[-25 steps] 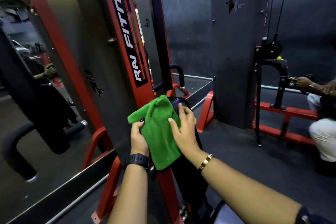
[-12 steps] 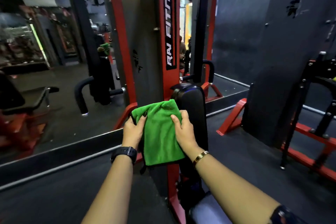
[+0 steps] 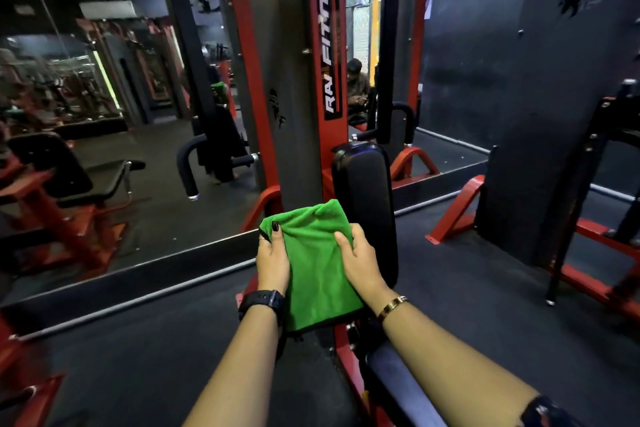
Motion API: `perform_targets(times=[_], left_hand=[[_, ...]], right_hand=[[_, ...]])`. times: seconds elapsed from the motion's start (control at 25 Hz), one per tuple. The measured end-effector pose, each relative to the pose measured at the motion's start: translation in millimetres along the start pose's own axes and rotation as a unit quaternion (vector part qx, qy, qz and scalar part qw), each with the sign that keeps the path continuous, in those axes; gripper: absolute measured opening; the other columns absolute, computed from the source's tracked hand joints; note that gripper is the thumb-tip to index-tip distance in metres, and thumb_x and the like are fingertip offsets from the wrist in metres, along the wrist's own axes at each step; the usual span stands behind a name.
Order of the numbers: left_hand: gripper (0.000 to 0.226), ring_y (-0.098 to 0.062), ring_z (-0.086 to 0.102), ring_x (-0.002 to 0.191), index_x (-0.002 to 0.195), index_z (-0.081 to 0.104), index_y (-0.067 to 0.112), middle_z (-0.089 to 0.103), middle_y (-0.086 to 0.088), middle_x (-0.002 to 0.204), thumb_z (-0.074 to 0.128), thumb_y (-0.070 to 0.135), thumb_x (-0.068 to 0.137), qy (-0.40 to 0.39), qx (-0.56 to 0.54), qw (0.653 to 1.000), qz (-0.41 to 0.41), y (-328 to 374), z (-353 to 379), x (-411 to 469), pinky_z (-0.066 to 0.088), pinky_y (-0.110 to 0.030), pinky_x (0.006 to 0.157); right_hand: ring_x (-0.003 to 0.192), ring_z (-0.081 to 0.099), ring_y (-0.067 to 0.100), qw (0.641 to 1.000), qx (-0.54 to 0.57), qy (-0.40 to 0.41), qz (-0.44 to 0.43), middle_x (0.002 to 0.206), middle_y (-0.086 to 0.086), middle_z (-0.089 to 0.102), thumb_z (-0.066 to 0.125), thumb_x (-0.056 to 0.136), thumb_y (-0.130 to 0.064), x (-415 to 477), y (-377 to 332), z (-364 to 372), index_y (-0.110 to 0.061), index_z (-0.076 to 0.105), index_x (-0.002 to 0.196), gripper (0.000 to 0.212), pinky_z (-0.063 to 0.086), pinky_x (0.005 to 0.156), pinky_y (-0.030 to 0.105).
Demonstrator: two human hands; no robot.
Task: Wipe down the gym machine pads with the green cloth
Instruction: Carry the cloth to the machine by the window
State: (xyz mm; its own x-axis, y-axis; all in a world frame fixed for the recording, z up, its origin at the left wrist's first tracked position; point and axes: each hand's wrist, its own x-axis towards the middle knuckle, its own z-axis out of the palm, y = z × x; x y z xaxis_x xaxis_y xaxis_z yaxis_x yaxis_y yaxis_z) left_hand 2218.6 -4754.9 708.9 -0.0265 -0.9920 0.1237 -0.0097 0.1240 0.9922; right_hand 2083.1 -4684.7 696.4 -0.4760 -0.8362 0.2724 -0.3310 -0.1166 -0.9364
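A green cloth (image 3: pixel 317 263) hangs folded in front of the machine's upright black back pad (image 3: pixel 367 184), covering the pad's lower left part. My left hand (image 3: pixel 272 260) grips the cloth's left edge, fingers curled over its top corner. My right hand (image 3: pixel 360 262) holds the cloth's right edge against the pad. The black seat pad (image 3: pixel 398 388) shows below, between my forearms. The pad's lower part is hidden behind the cloth and my hands.
The red and grey machine column (image 3: pixel 311 80) rises just behind the pad. A wall mirror (image 3: pixel 104 114) on the left reflects benches and machines. Another red-framed machine (image 3: pixel 588 236) stands at right. A seated person (image 3: pixel 358 90) is reflected behind the column. Dark rubber floor (image 3: pixel 138 357) lies around.
The cloth and both hands have slid down the back pad, baring its upper part. My view has swung left, and the person at the far right is out of sight.
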Motion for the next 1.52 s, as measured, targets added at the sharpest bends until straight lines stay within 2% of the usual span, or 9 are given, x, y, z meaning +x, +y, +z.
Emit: perform_targets(times=[0.08,0.2,0.24,0.44,0.56,0.8,1.04,1.2,1.52], left_hand=[[0.043,-0.027,0.053,0.113,0.122,0.050,0.003,0.058,-0.017,0.120,0.033,0.036,0.099,0.013,0.035,0.999,0.012,10.9,4.7,-18.9,0.036,-0.028,0.087],[0.045,-0.037,0.051,0.116,0.120,0.050,-0.002,0.057,-0.025,0.122,0.033,0.034,0.100,-0.006,0.048,0.998,0.031,16.6,13.9,-48.7,0.037,-0.033,0.089],[0.044,-0.037,0.052,0.116,0.120,0.051,-0.001,0.057,-0.025,0.122,0.034,0.034,0.099,-0.027,0.044,0.998,0.037,13.8,16.6,-60.7,0.038,-0.034,0.089],[0.044,-0.040,0.053,0.113,0.124,0.049,-0.003,0.058,-0.029,0.119,0.036,0.030,0.099,-0.146,0.065,0.987,0.029,-14.6,27.0,-140.6,0.039,-0.036,0.086],[0.045,-0.042,0.055,0.108,0.125,0.048,-0.004,0.059,-0.030,0.115,0.036,0.030,0.099,-0.219,0.081,0.972,0.035,-24.4,40.5,-194.4,0.039,-0.037,0.080],[0.040,-0.042,0.055,0.107,0.127,0.049,0.003,0.060,-0.028,0.114,0.036,0.029,0.099,-0.388,0.045,0.917,0.076,-0.9,86.3,-349.1,0.041,-0.036,0.081],[0.044,-0.039,0.056,0.108,0.130,0.047,0.003,0.060,-0.025,0.117,0.037,0.033,0.099,-0.509,-0.002,0.854,0.103,34.5,141.3,-545.4,0.042,-0.034,0.080],[0.050,-0.042,0.055,0.108,0.134,0.042,0.001,0.059,-0.029,0.117,0.034,0.036,0.099,-0.579,-0.004,0.809,0.105,49.5,165.7,-676.5,0.043,-0.039,0.083],[0.052,-0.042,0.057,0.104,0.135,0.041,0.001,0.061,-0.030,0.112,0.034,0.038,0.098,-0.717,-0.045,0.683,0.134,92.0,184.7,-910.4,0.045,-0.041,0.082]], right_hand=[[0.074,0.057,0.002,0.998,-0.046,0.035,-0.022,0.080,-0.012,0.059,0.045,0.098,-0.029,-17.8,-7.7,-7.5,-0.017,0.048,0.099,0.012,0.039,0.059,0.007],[0.080,0.061,0.017,0.991,-0.095,0.096,-0.013,0.085,-0.002,0.063,0.042,0.097,-0.037,-52.6,-7.7,-22.5,-0.017,0.046,0.101,0.021,0.047,0.069,0.031],[0.083,0.061,0.021,0.987,-0.108,0.120,-0.001,0.088,0.001,0.064,0.041,0.097,-0.039,-68.9,-5.8,-29.1,-0.017,0.046,0.102,0.023,0.047,0.072,0.036],[0.079,0.057,0.021,0.958,-0.112,0.253,0.076,0.081,-0.001,0.060,0.042,0.097,-0.038,-174.2,10.2,-58.0,-0.017,0.043,0.093,0.022,0.041,0.068,0.033],[0.077,0.058,0.027,0.928,-0.134,0.329,0.114,0.078,0.005,0.060,0.040,0.098,-0.035,-237.7,15.3,-82.5,-0.013,0.042,0.091,0.024,0.042,0.067,0.038],[0.063,0.051,0.021,0.843,-0.175,0.487,0.149,0.065,-0.002,0.051,0.038,0.099,-0.033,-375.0,2.7,-177.0,-0.013,0.038,0.085,0.024,0.033,0.058,0.032],[0.061,0.048,0.023,0.758,-0.222,0.592,0.162,0.064,0.000,0.049,0.037,0.099,-0.030,-533.7,-28.6,-301.9,-0.012,0.038,0.085,0.023,0.030,0.056,0.032],[0.063,0.047,0.024,0.690,-0.253,0.652,0.187,0.062,-0.004,0.045,0.037,0.100,-0.029,-643.1,-50.4,-369.5,-0.013,0.036,0.084,0.022,0.030,0.056,0.032],[0.066,0.053,0.032,0.529,-0.295,0.762,0.229,0.066,0.005,0.049,0.035,0.100,-0.030,-836.0,-92.4,-464.0,-0.010,0.041,0.089,0.024,0.031,0.054,0.033]])
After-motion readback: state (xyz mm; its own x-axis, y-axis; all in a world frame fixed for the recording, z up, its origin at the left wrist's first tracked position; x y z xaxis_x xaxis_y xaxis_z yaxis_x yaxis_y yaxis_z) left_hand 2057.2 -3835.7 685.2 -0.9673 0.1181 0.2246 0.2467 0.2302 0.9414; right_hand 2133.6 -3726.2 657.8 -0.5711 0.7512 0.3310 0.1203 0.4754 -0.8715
